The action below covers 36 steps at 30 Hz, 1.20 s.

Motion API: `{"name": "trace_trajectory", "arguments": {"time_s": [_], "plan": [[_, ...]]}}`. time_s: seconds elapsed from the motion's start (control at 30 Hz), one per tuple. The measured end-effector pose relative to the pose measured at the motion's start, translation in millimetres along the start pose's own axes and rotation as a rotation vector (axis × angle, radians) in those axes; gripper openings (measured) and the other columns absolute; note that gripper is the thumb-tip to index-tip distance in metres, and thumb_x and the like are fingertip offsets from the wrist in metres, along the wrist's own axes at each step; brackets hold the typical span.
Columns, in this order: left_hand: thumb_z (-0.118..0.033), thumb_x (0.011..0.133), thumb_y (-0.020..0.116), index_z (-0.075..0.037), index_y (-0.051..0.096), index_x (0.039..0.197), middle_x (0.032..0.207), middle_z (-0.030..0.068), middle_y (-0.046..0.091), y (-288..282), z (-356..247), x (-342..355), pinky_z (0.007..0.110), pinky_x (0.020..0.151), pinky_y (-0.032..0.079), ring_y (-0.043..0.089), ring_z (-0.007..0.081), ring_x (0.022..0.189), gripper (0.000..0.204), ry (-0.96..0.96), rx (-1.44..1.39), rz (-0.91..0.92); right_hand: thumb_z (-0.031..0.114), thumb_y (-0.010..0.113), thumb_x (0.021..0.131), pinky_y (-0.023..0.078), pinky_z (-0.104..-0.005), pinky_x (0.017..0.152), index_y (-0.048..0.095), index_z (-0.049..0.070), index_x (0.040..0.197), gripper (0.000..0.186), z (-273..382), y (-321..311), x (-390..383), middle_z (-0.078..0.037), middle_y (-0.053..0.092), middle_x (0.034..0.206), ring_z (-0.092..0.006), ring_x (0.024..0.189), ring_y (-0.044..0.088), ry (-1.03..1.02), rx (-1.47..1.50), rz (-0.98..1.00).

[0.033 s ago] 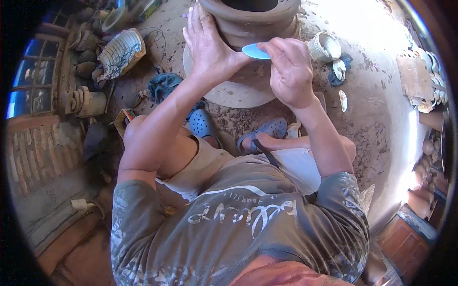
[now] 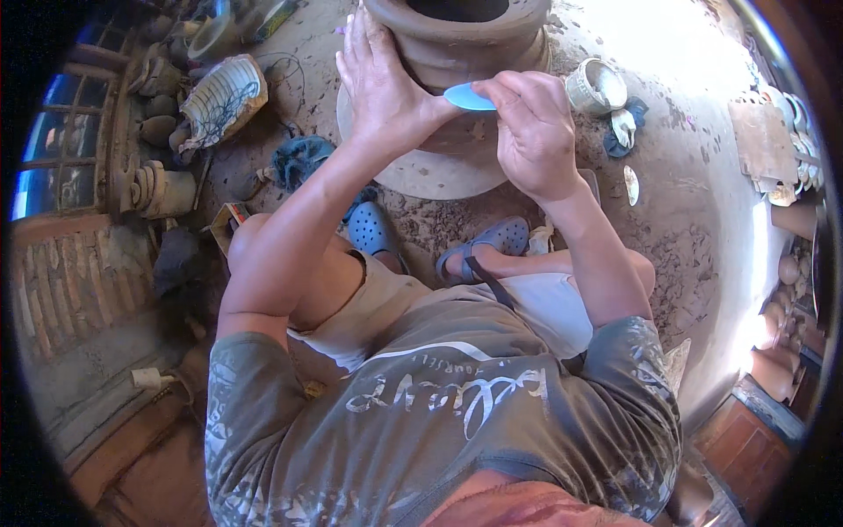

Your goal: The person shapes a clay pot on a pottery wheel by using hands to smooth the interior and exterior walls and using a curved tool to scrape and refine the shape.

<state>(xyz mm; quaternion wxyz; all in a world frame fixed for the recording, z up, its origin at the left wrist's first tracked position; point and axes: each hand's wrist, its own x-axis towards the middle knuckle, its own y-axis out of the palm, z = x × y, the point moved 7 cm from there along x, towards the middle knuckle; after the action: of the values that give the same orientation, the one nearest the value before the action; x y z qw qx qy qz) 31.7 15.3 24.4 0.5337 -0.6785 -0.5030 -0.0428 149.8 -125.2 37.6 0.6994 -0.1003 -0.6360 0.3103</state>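
the clay pot (image 2: 479,42) stands upright on a round pale board (image 2: 430,180) just beyond the blue clogs (image 2: 371,230), probably so both arms reach its wall. the left hand (image 2: 386,101) lies spread wide along its left side, seemingly steadying it. the right hand (image 2: 537,132) has a narrow grip, pinching a light-blue oval scraper (image 2: 465,97), likely for fine control. the pot is grey-brown, thick-rimmed, dark-mouthed, ridged below the rim.
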Motion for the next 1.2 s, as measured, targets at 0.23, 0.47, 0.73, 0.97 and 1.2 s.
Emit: {"name": "trace_trajectory", "arguments": {"time_s": [0.23,0.47,0.73,0.97,1.2], "plan": [[-0.061,0.065,0.094,0.010,0.015,0.161,0.161,0.0388,0.026,3.2,2.7,3.8,0.059,0.126,0.022,0.025,0.0533,0.153,0.144,-0.021,0.001,0.045,-0.002,0.071,0.077,0.049,-0.0386,0.093,0.079,0.011,0.112,0.038,5.4,-5.7,7.3,-0.001,0.069,0.107,-0.0249,0.102,0.064,-0.096,-0.087,-0.054],[-0.061,0.066,0.094,0.011,0.015,0.161,0.162,0.0383,0.026,1.5,-1.3,-0.3,0.060,0.126,0.022,0.025,0.0532,0.153,0.143,0.030,0.005,0.014,-0.001,0.071,0.077,0.049,-0.0391,0.093,0.080,0.010,0.110,0.036,5.4,-1.4,2.4,-0.002,0.070,0.107,-0.0241,0.104,0.065,-0.010,-0.037,0.023],[-0.063,0.066,0.094,0.012,0.015,0.160,0.162,0.0394,0.025,2.8,-0.5,0.3,0.060,0.126,0.022,0.024,0.0543,0.153,0.144,0.044,-0.011,0.015,0.000,0.072,0.077,0.050,-0.0389,0.092,0.080,0.010,0.108,0.034,7.4,1.6,10.4,-0.002,0.070,0.107,-0.0248,0.102,0.066,-0.067,-0.098,-0.024],[-0.060,0.064,0.096,0.013,0.010,0.160,0.162,0.0407,0.022,1.4,-1.3,-2.8,0.061,0.126,0.022,0.022,0.0564,0.153,0.148,0.081,0.008,0.049,-0.001,0.073,0.074,0.050,-0.0398,0.094,0.080,0.010,0.111,0.039,8.1,-1.7,-17.6,-0.002,0.069,0.106,-0.0247,0.102,0.064,-0.027,-0.011,-0.020],[-0.051,0.065,0.096,0.011,0.007,0.162,0.161,0.0400,0.023,-0.3,-3.2,-0.8,0.062,0.125,0.022,0.023,0.0560,0.152,0.146,0.110,-0.002,0.049,-0.001,0.074,0.072,0.051,-0.0396,0.094,0.081,0.011,0.114,0.043,2.5,1.1,-21.7,-0.001,0.069,0.107,-0.0241,0.104,0.063,-0.063,-0.061,-0.071]]}}
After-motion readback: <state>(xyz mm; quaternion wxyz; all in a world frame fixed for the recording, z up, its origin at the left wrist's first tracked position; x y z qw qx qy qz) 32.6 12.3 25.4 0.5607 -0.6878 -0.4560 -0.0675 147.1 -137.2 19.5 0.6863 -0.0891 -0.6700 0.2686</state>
